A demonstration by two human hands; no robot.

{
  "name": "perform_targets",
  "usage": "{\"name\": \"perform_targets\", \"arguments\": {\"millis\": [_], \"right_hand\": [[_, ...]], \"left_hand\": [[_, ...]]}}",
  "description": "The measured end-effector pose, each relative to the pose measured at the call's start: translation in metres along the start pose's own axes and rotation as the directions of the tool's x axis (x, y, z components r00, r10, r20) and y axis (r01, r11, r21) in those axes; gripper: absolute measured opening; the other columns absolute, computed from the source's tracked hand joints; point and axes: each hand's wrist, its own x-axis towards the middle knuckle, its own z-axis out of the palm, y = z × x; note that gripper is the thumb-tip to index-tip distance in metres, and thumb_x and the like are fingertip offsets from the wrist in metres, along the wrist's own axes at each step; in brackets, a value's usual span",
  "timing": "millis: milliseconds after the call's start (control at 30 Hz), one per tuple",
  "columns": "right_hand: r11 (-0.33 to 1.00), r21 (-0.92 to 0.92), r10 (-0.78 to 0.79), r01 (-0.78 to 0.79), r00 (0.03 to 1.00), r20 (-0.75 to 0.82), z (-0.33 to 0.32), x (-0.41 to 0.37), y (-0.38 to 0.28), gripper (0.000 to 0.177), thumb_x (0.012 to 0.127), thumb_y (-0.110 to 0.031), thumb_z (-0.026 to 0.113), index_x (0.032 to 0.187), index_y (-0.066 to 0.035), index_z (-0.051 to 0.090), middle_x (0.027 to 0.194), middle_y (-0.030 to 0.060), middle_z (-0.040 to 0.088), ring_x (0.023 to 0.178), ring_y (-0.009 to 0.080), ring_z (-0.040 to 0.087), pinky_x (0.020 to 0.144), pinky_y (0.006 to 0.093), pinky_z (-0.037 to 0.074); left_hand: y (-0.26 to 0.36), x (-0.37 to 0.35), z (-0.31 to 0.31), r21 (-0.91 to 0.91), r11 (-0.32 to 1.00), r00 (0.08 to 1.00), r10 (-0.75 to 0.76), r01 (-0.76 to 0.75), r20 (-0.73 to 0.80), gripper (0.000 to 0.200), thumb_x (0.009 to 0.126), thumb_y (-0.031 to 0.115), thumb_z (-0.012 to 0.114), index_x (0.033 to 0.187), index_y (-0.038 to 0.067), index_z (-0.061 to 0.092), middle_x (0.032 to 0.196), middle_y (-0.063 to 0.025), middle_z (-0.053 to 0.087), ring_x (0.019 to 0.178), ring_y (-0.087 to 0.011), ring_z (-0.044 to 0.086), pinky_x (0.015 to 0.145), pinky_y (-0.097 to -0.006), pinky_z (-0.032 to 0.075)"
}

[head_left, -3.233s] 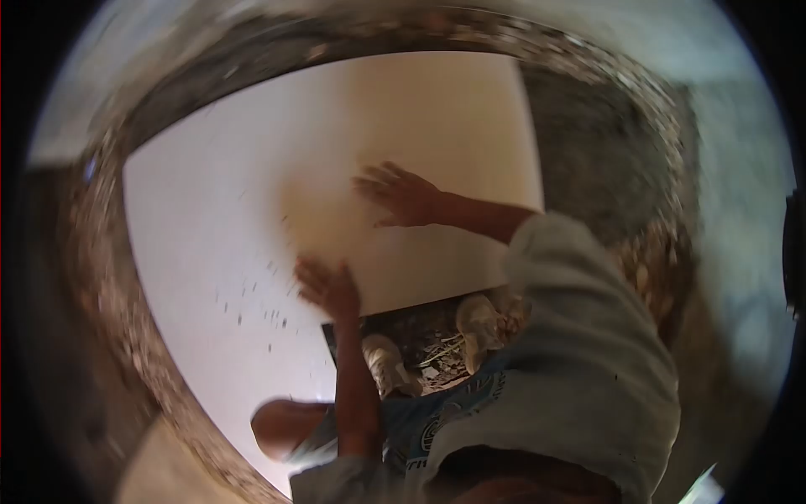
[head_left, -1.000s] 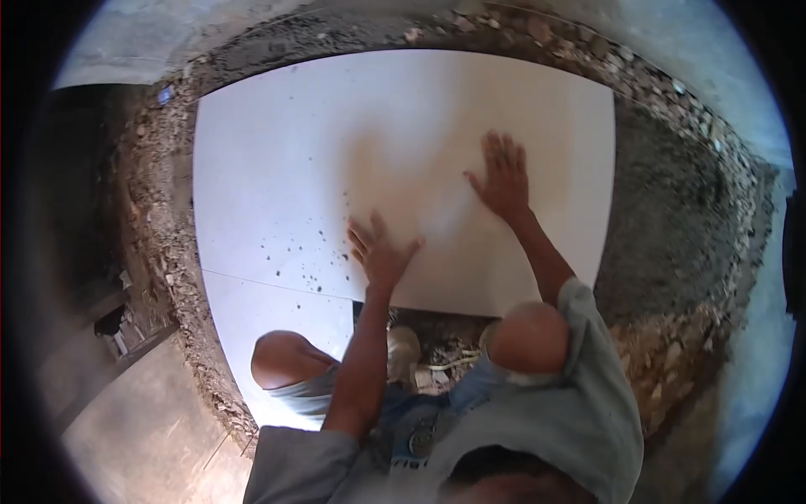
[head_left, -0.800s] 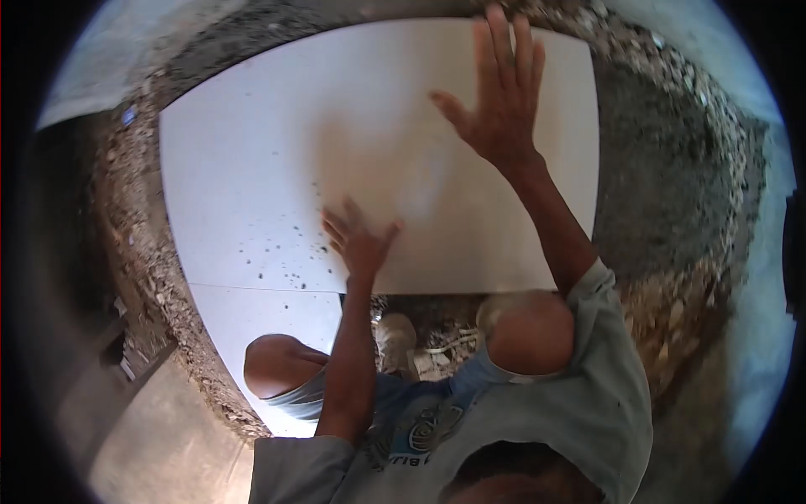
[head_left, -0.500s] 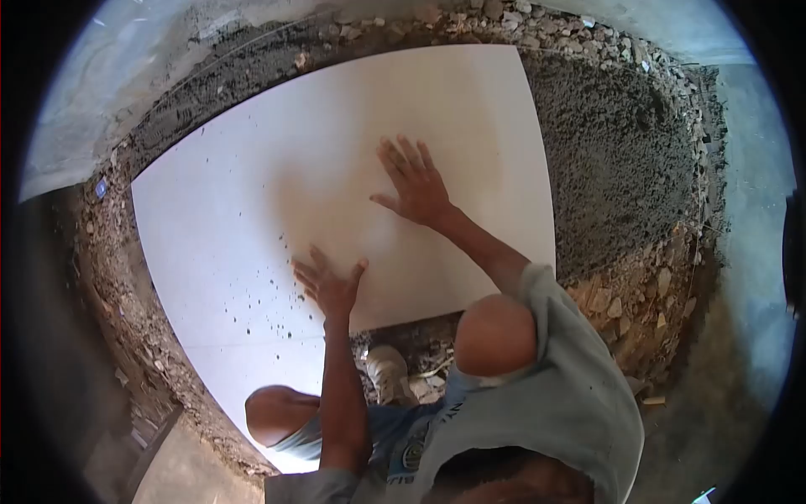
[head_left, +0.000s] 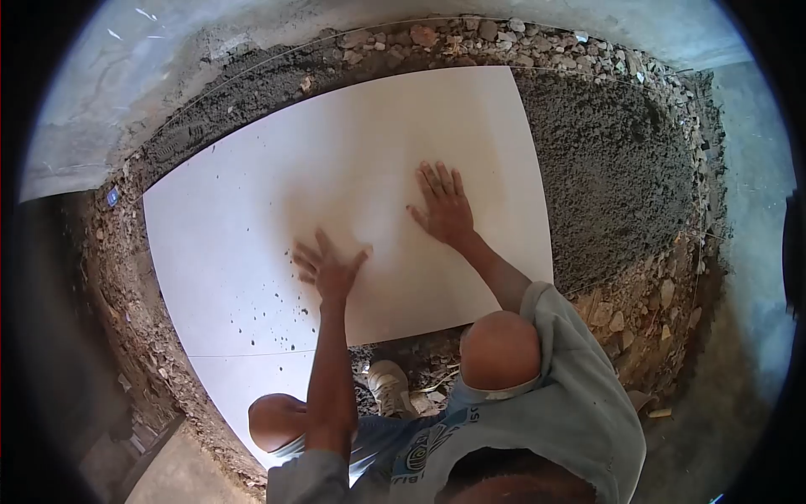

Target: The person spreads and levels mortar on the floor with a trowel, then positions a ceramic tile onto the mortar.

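**Head view: two flat hands on a large white tile**

Head view, looking straight down. The fingers (head_left: 438, 181) of the right hand (head_left: 445, 212) lie straight and close together, flat on the large white tile (head_left: 277, 185), grasping nothing; the palm rests just right of the tile's middle. The left hand (head_left: 329, 269) is nearer the body, fingers fanned apart and empty. It is blurred, so I cannot tell whether the palm presses on the tile or hangs just over it.

The tile is a smooth, matt, square slab, pale cream where light falls on it. It lies flat on the ground and fills the centre of the picture. Dark specks (head_left: 270, 316) of grit are scattered over its lower left part. A thin straight joint separates it from a second tile (head_left: 239, 388) of the same white, lying just beside its near-left edge.

To the right of the large tile lies a grey mortar bed (head_left: 609, 160), coarse and grainy. Brown rubble (head_left: 642, 307) of broken stone rings the mortar and the tiles along the far, left and right sides. Beyond it rises a rough grey cement wall (head_left: 252, 29).

Near the body, a dusty pale shoe (head_left: 388, 385) stands on loose debris between the bent knees, below the tile's near edge.
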Motion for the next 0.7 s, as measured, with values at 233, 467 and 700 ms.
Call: {"name": "perform_targets", "arguments": {"millis": [233,467,700], "right_hand": [[0.994,0.048,-0.086,0.101,0.964,-0.250,-0.068,0.074,0.027,0.094,0.087,-0.051,0.063,0.153,-0.002,0.018,0.159,0.0185,0.020,0.147,0.0395,0.015,0.118,0.0573,0.009],[1.000,0.000,-0.014,0.014,0.941,-0.337,-0.048,0.101,0.019,0.081,0.094,-0.055,0.052,0.150,-0.002,0.028,0.157,0.0190,0.025,0.145,0.0405,0.020,0.116,0.0570,0.015],[1.000,0.008,0.002,0.000,0.984,-0.181,-0.025,0.079,0.038,0.084,0.088,-0.051,0.062,0.150,-0.004,0.029,0.157,0.0166,0.026,0.143,0.0420,0.023,0.115,0.0591,0.017]], "left_hand": [[-0.012,0.017,-0.002,-0.047,0.998,0.997,0.046,-0.049,-0.060,0.124,0.060,0.075,0.074,0.156,0.023,0.015,0.158,-0.0282,-0.009,0.144,-0.0516,-0.006,0.111,-0.0681,0.008],[-0.003,0.015,-0.019,-0.067,0.998,0.999,-0.023,0.021,-0.035,0.127,0.057,0.074,0.077,0.154,0.018,0.017,0.157,-0.0295,-0.005,0.145,-0.0501,-0.002,0.112,-0.0668,0.013],[0.000,0.027,-0.019,-0.032,0.999,0.996,0.029,-0.032,-0.084,0.126,0.060,0.074,0.075,0.155,0.016,0.015,0.156,-0.0318,-0.002,0.145,-0.0506,-0.001,0.112,-0.0656,0.015]]}}
